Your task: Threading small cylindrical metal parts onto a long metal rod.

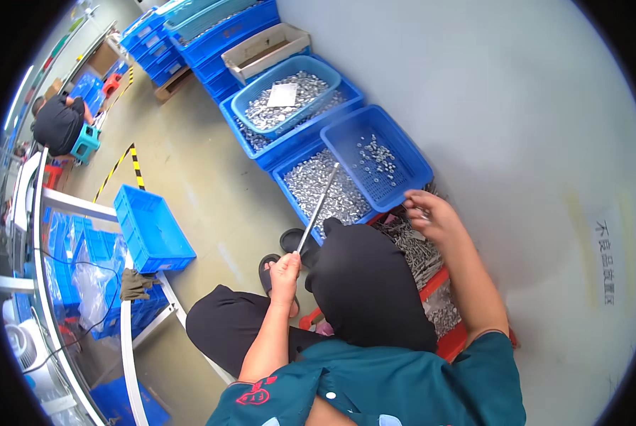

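Observation:
My left hand (pixel 284 278) is closed around the lower end of a long thin metal rod (pixel 319 209). The rod slants up and away, its far tip over a blue bin (pixel 289 190) heaped with small shiny metal parts. A blue perforated basket (pixel 410 157), holding a scatter of small metal pieces (pixel 377 157), rests tilted on that bin's right part. Just off the basket's near right corner is my right hand (pixel 431 216), raised with fingers curled together. Something small and shiny shows at those fingers, too little to name.
Beyond stand a light blue tub (pixel 243 106) of metal parts, a wooden box (pixel 293 35) and stacked blue crates (pixel 211 53). Long metal pieces (pixel 414 248) lie beside my right knee. At left are a blue crate (pixel 155 231), a white frame (pixel 128 341) and a seated person (pixel 59 124).

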Action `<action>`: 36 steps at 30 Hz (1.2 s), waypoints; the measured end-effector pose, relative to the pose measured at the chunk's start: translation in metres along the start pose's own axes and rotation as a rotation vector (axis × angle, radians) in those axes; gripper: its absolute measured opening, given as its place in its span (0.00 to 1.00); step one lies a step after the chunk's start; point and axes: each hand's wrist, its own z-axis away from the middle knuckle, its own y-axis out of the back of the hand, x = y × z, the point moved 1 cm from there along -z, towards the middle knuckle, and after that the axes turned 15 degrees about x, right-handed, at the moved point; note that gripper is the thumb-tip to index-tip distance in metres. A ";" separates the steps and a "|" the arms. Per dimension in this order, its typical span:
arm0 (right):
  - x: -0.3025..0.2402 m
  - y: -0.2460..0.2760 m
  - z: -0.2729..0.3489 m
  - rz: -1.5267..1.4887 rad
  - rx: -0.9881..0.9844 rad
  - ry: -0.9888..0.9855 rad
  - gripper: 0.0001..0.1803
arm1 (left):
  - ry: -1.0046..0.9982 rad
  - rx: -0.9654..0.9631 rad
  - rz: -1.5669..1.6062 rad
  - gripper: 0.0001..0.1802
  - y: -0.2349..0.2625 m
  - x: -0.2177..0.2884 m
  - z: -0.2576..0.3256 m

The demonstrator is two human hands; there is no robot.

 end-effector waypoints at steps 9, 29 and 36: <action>0.012 -0.136 -0.073 0.326 -0.270 0.153 0.12 | 0.001 0.024 -0.078 0.21 0.003 -0.016 -0.013; 0.060 -0.170 -0.125 0.346 -0.176 0.572 0.10 | 0.409 0.023 0.117 0.21 -0.002 -0.011 -0.025; 0.043 -0.174 -0.124 0.188 -0.377 0.190 0.12 | 0.486 -0.002 0.174 0.21 -0.002 -0.005 -0.028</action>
